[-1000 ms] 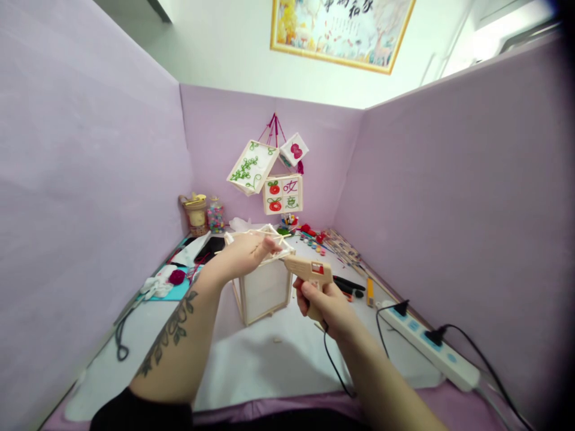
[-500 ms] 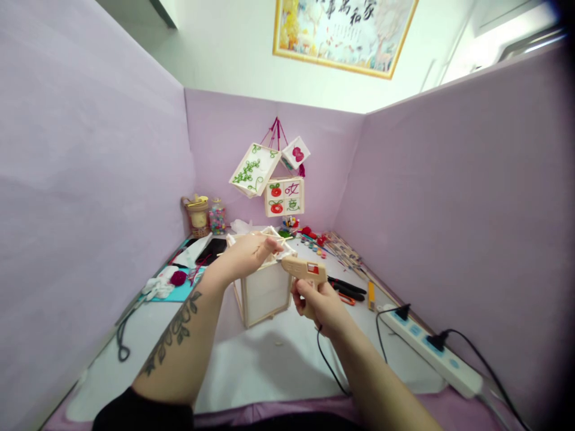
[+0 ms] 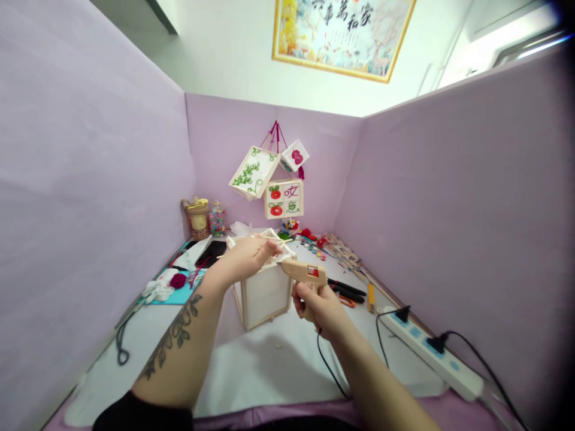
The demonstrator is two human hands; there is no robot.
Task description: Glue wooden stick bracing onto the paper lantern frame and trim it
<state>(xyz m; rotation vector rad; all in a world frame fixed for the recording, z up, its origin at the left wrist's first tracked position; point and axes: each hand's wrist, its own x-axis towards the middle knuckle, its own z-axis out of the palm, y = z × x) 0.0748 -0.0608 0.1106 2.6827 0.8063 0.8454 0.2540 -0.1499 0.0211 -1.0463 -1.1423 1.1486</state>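
The right hand (image 3: 317, 305) wraps its fingers around a tan glue gun (image 3: 303, 271). The gun's tip points at the top edge of a box-shaped stick frame (image 3: 268, 297) with white sides. The frame stands on the white table (image 3: 242, 383), in front of the person. The left hand (image 3: 251, 254) is over the top of the frame, palm down. Its fingertips are mostly hidden, so I can't tell if they pinch anything. A yellow craft knife (image 3: 371, 297) lies to the right, near a white power strip (image 3: 429, 346).
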